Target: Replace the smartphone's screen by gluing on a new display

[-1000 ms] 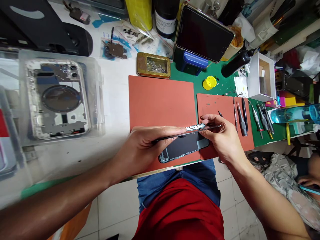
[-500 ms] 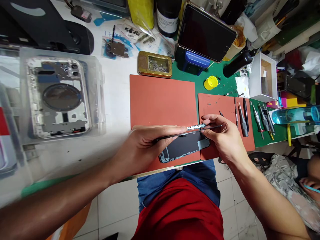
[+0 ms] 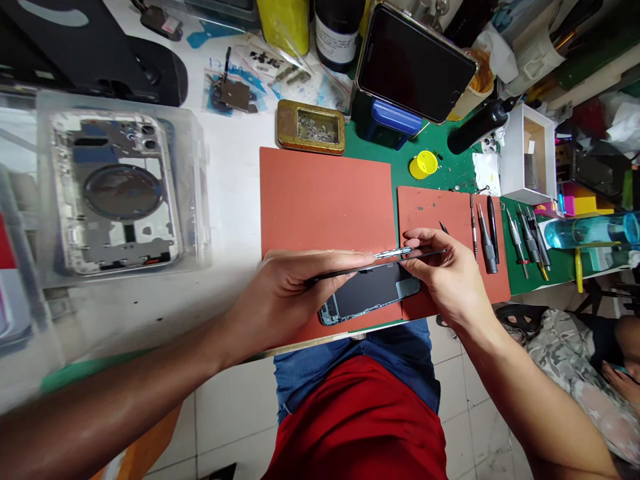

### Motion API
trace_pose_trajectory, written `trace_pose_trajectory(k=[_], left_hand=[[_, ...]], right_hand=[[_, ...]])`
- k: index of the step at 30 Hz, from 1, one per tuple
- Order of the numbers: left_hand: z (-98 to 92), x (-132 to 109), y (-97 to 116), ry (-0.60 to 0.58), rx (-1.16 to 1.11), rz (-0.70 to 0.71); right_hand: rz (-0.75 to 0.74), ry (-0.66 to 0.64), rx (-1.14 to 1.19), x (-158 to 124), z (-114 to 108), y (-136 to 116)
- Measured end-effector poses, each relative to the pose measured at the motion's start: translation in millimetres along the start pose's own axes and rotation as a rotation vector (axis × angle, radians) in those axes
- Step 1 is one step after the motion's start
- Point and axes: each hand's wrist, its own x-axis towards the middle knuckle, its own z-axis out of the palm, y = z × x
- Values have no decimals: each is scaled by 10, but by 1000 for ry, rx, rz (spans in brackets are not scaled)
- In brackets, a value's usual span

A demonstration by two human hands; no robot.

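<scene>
Between my hands is a thin dark phone panel (image 3: 337,272), seen nearly edge-on. A silvery, patterned strip (image 3: 393,254) shows along its upper side; what it is I cannot make out. My left hand (image 3: 285,287) is closed on the panel's left end, fingers flat over the top and thumb beneath. The right end is pinched in my right hand (image 3: 443,267), with fingertips at the silvery strip and thumb below. Under the panel, an opened phone part (image 3: 370,293) with a black inner face lies on the red mat (image 3: 325,200), partly hidden by my hands.
Screwdrivers and thin tools (image 3: 485,237) lie on the smaller red mat (image 3: 430,207) at right. A tin of screws (image 3: 313,127), a yellow cap (image 3: 423,164) and a propped phone (image 3: 415,63) stand behind. A phone housing (image 3: 123,247) sits in a clear box at left. Another person (image 3: 575,353) is at right.
Both hands keep their hold on the panel, almost still. At the far right, the other person's hand and head have shifted slightly.
</scene>
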Motion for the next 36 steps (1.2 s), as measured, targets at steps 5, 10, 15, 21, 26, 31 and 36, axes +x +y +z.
trace_pose_trajectory(k=[5,10,15,21,26,31,36], left_hand=[[1,8,25,1,5,11],[2,-3,11,7,27,19],[3,-4,-1,12,33,22],[5,-5,-14,14,37,25],[3,-9,-21,5,26,1],[-2,-10,-4,6,12,-16],[-2,-6,8,0,9,-29]], right_hand=[[4,13,3,-1,12,-13],[10,22,14,0,23,-33],[8,17,11,3,20,-41],[4,20,14,6,24,-31],[5,13,11,1,21,-24],[15,19,3,-1,16,-27],[10,20,13,1,16,-26]])
